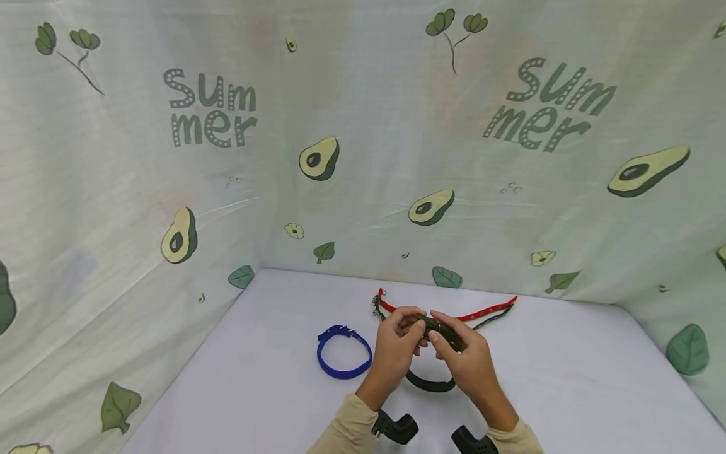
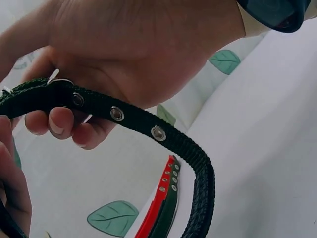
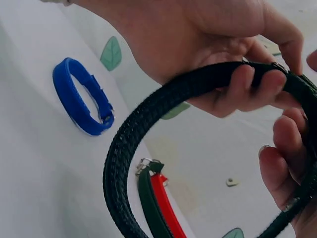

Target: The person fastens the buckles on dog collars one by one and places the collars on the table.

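Observation:
A dark green dog collar (image 1: 432,385), looped into a ring, is held up by both hands. My left hand (image 1: 394,343) pinches the strap near the metal buckle (image 2: 60,81), thumb above and fingertips curled below. My right hand (image 1: 468,360) grips the other side of the buckle area, its fingers wrapped round the strap. Metal eyelets (image 2: 117,113) run along the strap in the left wrist view. The loop of the collar hangs down between the wrists. Fingers partly hide the buckle.
On the white table (image 1: 255,378), a blue collar (image 1: 342,374) lies closed in a ring to the left. Behind the hands lie a red collar (image 1: 486,311) and a green collar (image 3: 146,196), stretched side by side. A patterned cloth (image 1: 363,126) stands round the back and sides.

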The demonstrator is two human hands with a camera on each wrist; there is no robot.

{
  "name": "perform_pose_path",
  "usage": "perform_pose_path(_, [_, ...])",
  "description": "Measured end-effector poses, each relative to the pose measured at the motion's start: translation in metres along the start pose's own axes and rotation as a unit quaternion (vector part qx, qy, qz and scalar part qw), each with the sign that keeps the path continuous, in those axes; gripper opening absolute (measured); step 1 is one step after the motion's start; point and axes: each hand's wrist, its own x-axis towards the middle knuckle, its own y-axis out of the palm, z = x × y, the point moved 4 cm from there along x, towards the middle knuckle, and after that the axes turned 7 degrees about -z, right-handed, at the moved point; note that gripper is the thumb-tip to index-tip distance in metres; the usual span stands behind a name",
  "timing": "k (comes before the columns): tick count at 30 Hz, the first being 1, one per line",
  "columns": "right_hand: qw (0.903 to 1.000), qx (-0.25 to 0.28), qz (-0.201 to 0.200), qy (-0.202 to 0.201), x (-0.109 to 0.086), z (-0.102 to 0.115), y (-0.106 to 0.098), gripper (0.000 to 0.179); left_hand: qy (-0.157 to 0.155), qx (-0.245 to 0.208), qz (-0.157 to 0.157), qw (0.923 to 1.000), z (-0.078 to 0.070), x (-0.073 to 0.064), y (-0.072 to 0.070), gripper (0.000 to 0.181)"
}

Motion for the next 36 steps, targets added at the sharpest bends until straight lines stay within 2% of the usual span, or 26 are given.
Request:
perform_pose_path(6, [0.9994, 0.007, -0.015, 0.03, -0.0002, -0.0012, 0.0022, 0.022, 0.003, -0.003, 0.012, 0.9999, -0.002, -0.0017, 0.0014, 0.019])
perform_pose_path(17, [0.9966, -0.009, -0.034, 0.075, 0.0006, 0.0006, -0.0001, 0.022, 0.0, -0.02, -0.009, 0.9998, 0.0029, 0.0011, -0.0006, 0.023])
perform_pose_path(26, [0.9967, 0.033, -0.033, 0.067, 0.0038, -0.0034, -0.0039, 0.023, 0.005, -0.062, -0.028, 0.9977, 0.0058, 0.0041, -0.0022, 0.025])
perform_pose_path(31, [0.9965, 0.033, -0.037, 0.067, 0.0032, -0.0039, -0.006, 0.022, 0.003, -0.071, -0.032, 0.997, 0.0068, 0.0046, -0.003, 0.025])
perform_pose_path(36, [0.9961, 0.041, -0.037, 0.069, 0.0024, -0.0055, -0.0061, 0.019, 0.007, -0.072, -0.051, 0.9961, 0.0048, 0.0038, -0.0048, 0.026])
